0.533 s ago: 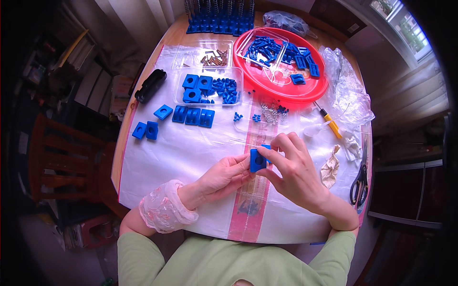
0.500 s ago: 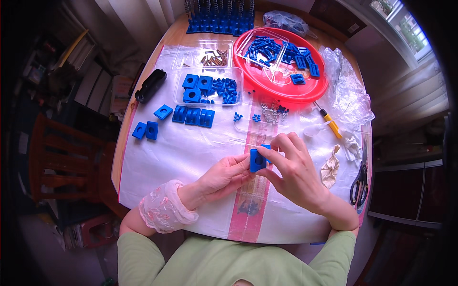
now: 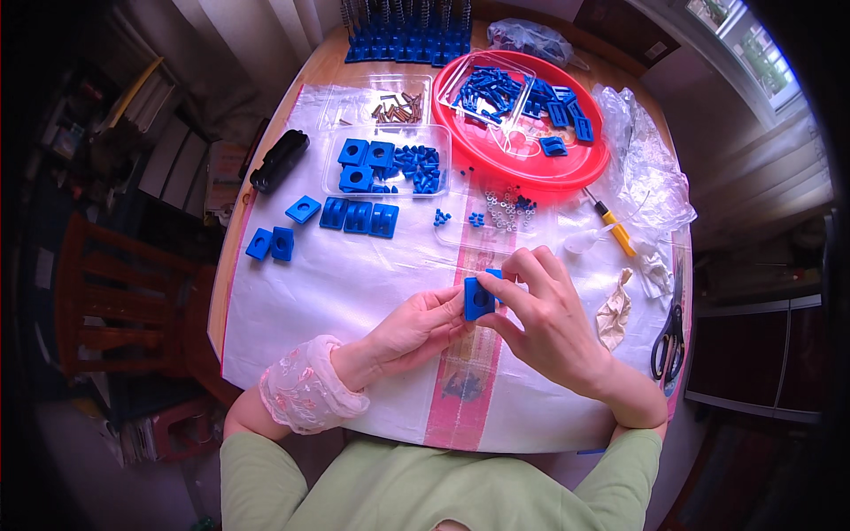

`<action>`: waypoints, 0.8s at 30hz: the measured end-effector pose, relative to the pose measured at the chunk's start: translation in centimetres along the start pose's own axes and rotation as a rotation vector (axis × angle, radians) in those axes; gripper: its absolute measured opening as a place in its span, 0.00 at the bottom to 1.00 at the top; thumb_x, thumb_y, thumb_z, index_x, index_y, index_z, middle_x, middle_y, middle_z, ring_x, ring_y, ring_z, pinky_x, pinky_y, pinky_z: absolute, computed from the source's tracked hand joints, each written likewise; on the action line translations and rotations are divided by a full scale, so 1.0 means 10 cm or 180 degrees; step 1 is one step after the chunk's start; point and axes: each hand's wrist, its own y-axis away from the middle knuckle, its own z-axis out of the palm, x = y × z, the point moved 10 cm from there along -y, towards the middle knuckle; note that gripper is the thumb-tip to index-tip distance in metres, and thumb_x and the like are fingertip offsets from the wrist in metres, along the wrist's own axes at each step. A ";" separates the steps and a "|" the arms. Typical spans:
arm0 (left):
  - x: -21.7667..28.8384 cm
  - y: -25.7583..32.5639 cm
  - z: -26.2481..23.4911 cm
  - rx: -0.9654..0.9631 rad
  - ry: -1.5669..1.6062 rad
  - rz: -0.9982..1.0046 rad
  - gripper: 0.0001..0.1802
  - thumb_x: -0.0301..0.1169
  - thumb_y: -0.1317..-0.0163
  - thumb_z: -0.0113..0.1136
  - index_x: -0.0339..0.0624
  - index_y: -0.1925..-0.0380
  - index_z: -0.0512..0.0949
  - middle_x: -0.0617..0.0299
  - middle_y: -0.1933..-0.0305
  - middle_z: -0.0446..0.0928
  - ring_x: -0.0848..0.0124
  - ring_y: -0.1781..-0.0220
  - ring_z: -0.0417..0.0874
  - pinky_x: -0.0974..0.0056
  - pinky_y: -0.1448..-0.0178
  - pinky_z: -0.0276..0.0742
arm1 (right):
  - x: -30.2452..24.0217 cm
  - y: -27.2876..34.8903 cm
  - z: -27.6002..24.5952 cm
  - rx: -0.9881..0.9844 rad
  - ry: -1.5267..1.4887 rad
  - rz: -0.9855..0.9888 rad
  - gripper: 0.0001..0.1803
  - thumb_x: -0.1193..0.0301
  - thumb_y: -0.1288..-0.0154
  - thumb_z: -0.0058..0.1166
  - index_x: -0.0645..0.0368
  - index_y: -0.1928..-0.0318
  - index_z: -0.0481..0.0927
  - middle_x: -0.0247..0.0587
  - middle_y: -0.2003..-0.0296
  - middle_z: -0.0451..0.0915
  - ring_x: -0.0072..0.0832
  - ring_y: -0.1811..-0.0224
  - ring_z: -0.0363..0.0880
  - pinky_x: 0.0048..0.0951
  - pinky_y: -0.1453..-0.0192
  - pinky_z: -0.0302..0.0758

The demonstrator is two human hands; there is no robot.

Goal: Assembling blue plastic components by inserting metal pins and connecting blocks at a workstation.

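Observation:
Both my hands hold one blue plastic block (image 3: 479, 302) with a round hole in its face, above the white cloth near the pink stripe. My left hand (image 3: 416, 329) pinches its left edge between thumb and fingers. On the other side, my right hand (image 3: 551, 317) grips it with thumb below and index finger on top. Another bit of blue shows behind the block, mostly covered by the right fingers; I cannot tell whether it is a separate piece. Similar blue blocks (image 3: 358, 216) stand in a short row to the left, with loose ones (image 3: 303, 209) beside them.
Clear plastic trays (image 3: 386, 159) hold blue parts and brass-coloured pins (image 3: 400, 108). A red round tray (image 3: 567, 168) with blue pieces stands at the back. At the right lie a yellow-handled screwdriver (image 3: 618, 234), black scissors (image 3: 666, 354) and crumpled plastic (image 3: 651, 177). Small metal nuts (image 3: 505, 212) lie mid-table.

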 end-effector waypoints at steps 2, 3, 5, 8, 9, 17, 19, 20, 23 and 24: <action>0.00 0.00 0.00 0.0009 -0.0008 0.0010 0.21 0.38 0.27 0.50 0.40 0.39 0.69 0.67 0.43 0.75 0.80 0.42 0.74 0.71 0.37 0.70 | 0.00 0.00 0.00 0.0003 -0.0015 0.0000 0.25 0.73 0.55 0.69 0.61 0.52 0.78 0.41 0.62 0.70 0.37 0.57 0.68 0.37 0.52 0.67; 0.01 0.00 0.00 0.0013 -0.0011 0.0015 0.21 0.38 0.27 0.50 0.40 0.39 0.69 0.67 0.43 0.75 0.80 0.42 0.74 0.71 0.37 0.70 | 0.00 0.00 0.00 0.0009 -0.0016 -0.0001 0.25 0.73 0.55 0.69 0.61 0.53 0.78 0.41 0.62 0.70 0.37 0.57 0.68 0.37 0.52 0.67; 0.01 0.00 0.02 0.0004 -0.0042 0.0008 0.21 0.38 0.27 0.50 0.40 0.39 0.70 0.67 0.43 0.75 0.80 0.42 0.74 0.71 0.38 0.70 | 0.00 0.00 0.00 0.0017 -0.0020 -0.0003 0.25 0.74 0.55 0.68 0.61 0.53 0.78 0.41 0.62 0.70 0.37 0.57 0.68 0.37 0.53 0.67; 0.03 0.01 0.04 0.0010 -0.0088 -0.0020 0.21 0.38 0.27 0.51 0.41 0.39 0.70 0.68 0.43 0.75 0.81 0.43 0.74 0.71 0.38 0.69 | 0.01 0.00 0.01 0.0012 -0.0024 -0.0005 0.25 0.74 0.55 0.68 0.61 0.53 0.78 0.41 0.62 0.70 0.37 0.56 0.69 0.37 0.53 0.67; 0.03 0.01 0.04 0.0016 -0.0103 -0.0033 0.21 0.39 0.27 0.51 0.42 0.39 0.70 0.69 0.43 0.75 0.81 0.43 0.74 0.71 0.38 0.69 | 0.02 0.01 0.02 0.0003 -0.0020 -0.0008 0.25 0.74 0.55 0.68 0.61 0.53 0.78 0.41 0.62 0.70 0.37 0.56 0.69 0.37 0.53 0.67; 0.02 0.01 0.00 0.0058 -0.0100 -0.0009 0.21 0.38 0.27 0.51 0.42 0.38 0.70 0.68 0.43 0.75 0.81 0.42 0.74 0.72 0.37 0.70 | 0.02 -0.01 0.01 0.0038 -0.0057 -0.0024 0.26 0.74 0.56 0.69 0.61 0.53 0.78 0.41 0.62 0.71 0.37 0.56 0.69 0.37 0.53 0.67; 0.03 0.01 0.01 0.0075 -0.0075 0.0008 0.21 0.37 0.27 0.50 0.40 0.38 0.70 0.66 0.43 0.75 0.80 0.42 0.74 0.72 0.37 0.70 | 0.02 -0.01 0.00 0.0024 -0.0067 -0.0011 0.26 0.74 0.57 0.69 0.61 0.53 0.78 0.41 0.62 0.71 0.36 0.56 0.69 0.36 0.53 0.67; 0.03 0.01 0.00 0.0094 -0.0076 0.0012 0.21 0.37 0.27 0.50 0.40 0.38 0.70 0.66 0.43 0.75 0.80 0.42 0.74 0.72 0.37 0.70 | 0.01 -0.01 -0.01 0.0033 -0.0072 -0.0014 0.26 0.74 0.57 0.69 0.61 0.53 0.78 0.41 0.62 0.71 0.36 0.56 0.69 0.36 0.53 0.67; 0.02 0.00 0.00 0.0112 -0.0078 0.0022 0.21 0.37 0.27 0.51 0.40 0.39 0.70 0.66 0.44 0.75 0.81 0.43 0.74 0.72 0.37 0.71 | 0.02 -0.02 -0.02 0.0053 -0.0105 -0.0014 0.26 0.74 0.57 0.69 0.61 0.53 0.78 0.41 0.61 0.71 0.36 0.56 0.69 0.36 0.53 0.67; 0.03 0.00 0.00 0.0111 -0.0078 0.0025 0.21 0.37 0.27 0.51 0.40 0.39 0.70 0.66 0.44 0.76 0.81 0.43 0.74 0.72 0.37 0.71 | 0.02 -0.02 -0.02 0.0055 -0.0126 -0.0006 0.26 0.75 0.57 0.69 0.61 0.53 0.78 0.41 0.61 0.71 0.36 0.56 0.69 0.36 0.53 0.67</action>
